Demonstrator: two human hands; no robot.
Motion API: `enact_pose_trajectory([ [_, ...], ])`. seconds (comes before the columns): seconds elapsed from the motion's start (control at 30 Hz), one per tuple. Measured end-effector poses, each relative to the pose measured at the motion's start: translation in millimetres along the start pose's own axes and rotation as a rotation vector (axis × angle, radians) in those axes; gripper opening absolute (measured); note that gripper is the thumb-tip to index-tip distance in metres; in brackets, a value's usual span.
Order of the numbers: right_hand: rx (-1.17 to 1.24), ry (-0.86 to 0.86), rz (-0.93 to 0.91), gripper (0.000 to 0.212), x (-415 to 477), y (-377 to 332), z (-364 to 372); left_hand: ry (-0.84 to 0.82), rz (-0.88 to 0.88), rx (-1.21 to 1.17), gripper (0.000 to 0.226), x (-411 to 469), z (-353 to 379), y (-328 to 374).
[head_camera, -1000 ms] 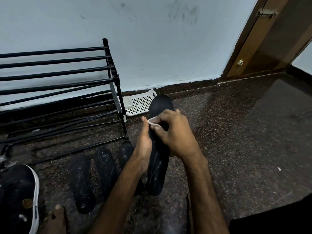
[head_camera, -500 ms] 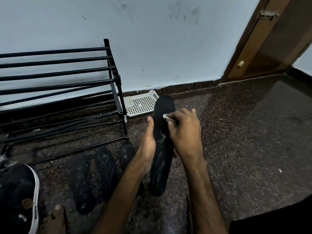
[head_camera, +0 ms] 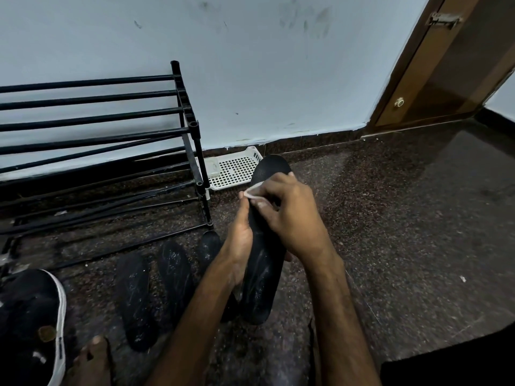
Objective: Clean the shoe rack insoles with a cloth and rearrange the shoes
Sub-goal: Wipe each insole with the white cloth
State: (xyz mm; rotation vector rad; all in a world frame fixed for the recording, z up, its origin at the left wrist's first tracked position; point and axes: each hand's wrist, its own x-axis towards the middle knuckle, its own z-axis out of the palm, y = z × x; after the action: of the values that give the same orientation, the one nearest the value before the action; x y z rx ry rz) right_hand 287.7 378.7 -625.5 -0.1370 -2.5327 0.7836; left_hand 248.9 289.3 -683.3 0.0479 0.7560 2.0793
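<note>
Just right of the black shoe rack (head_camera: 192, 126), by its front corner post, a black insole (head_camera: 264, 274) is held off the floor, toe end pointing toward the wall. The left hand (head_camera: 239, 246) grips it along its left edge from beneath, thumb laid up the rim. The right hand (head_camera: 289, 218) pinches a small white cloth (head_camera: 252, 190) with curled fingers and presses it onto the toe half. Pale streaks show on the heel half, so the wipe probably goes best as long strokes from toe to heel, with the left hand bracing underneath and the cloth refolded to a fresh face. Three more insoles (head_camera: 174, 274) lie side by side in front of the rack. A white perforated tray (head_camera: 237, 171) sits against the wall just right of the rack; it holds one small pale object (head_camera: 212, 165), too indistinct to identify.
</note>
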Motion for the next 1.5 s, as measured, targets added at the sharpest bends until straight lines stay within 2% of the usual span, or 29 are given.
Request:
enact_pose_trajectory([
  [0.07, -0.007, -0.082, 0.012, 0.015, -4, 8, -8, -0.023, -0.021, 0.058, 0.079, 1, -6, 1],
  [0.23, -0.166, 0.153, 0.106, 0.018, 2, 13, -9, -0.078, -0.066, 0.283, 0.089, -2, -8, -2],
  [0.33, -0.045, 0.008, 0.018, 0.016, 3, 4, -6, -0.072, -0.053, 0.223, 0.083, 0, -11, -1],
  [0.43, -0.024, -0.121, 0.047, 0.014, -6, 11, -13, -0.100, -0.068, 0.216, 0.085, -2, -14, 3],
  [0.57, -0.186, 0.083, 0.173, 0.015, -9, 31, -19, -0.146, -0.058, 0.316, 0.089, -4, -11, 4],
  [0.6, -0.174, 0.081, 0.166, 0.014, -7, 32, -18, -0.147, -0.062, 0.317, 0.088, -5, -10, 4],
  [0.7, -0.047, -0.131, 0.132, 0.012, -11, 29, -17, -0.124, -0.068, 0.330, 0.090, -3, -12, 6],
  [0.77, -0.028, -0.174, 0.157, 0.011, -15, 33, -18, -0.100, -0.055, 0.373, 0.088, -1, -15, 5],
  [0.9, -0.162, 0.129, 0.204, 0.015, -8, 36, -18, -0.085, -0.110, 0.410, 0.080, -4, -8, 0],
  [0.97, -0.195, 0.207, 0.162, 0.018, -1, 27, -16, -0.106, -0.128, 0.390, 0.077, -6, -4, 0],
  [1.0, -0.155, 0.168, 0.109, 0.017, 0, 23, -14, -0.116, -0.122, 0.365, 0.076, -6, -5, 2],
  [1.07, -0.015, -0.049, 0.058, 0.014, -3, 18, -16, -0.129, -0.106, 0.318, 0.076, -6, -8, 7],
  [1.13, 0.028, -0.227, 0.124, 0.012, -9, 23, -21, -0.119, -0.093, 0.325, 0.077, -4, -14, 10],
  [1.17, -0.002, -0.199, 0.156, 0.011, -10, 28, -23, -0.114, -0.088, 0.349, 0.078, -3, -17, 10],
  [1.27, -0.155, 0.087, 0.196, 0.014, -3, 39, -23, -0.161, -0.120, 0.404, 0.079, -3, -17, 6],
  [1.33, -0.197, 0.198, 0.191, 0.020, 5, 32, -20, -0.202, -0.161, 0.408, 0.080, -3, -14, 4],
  [1.4, -0.128, 0.138, 0.109, 0.018, 7, 22, -18, -0.192, -0.170, 0.370, 0.081, -3, -14, 5],
  [1.5, 0.021, -0.172, 0.127, 0.012, -7, 21, -24, -0.150, -0.140, 0.368, 0.080, -1, -18, 8],
])
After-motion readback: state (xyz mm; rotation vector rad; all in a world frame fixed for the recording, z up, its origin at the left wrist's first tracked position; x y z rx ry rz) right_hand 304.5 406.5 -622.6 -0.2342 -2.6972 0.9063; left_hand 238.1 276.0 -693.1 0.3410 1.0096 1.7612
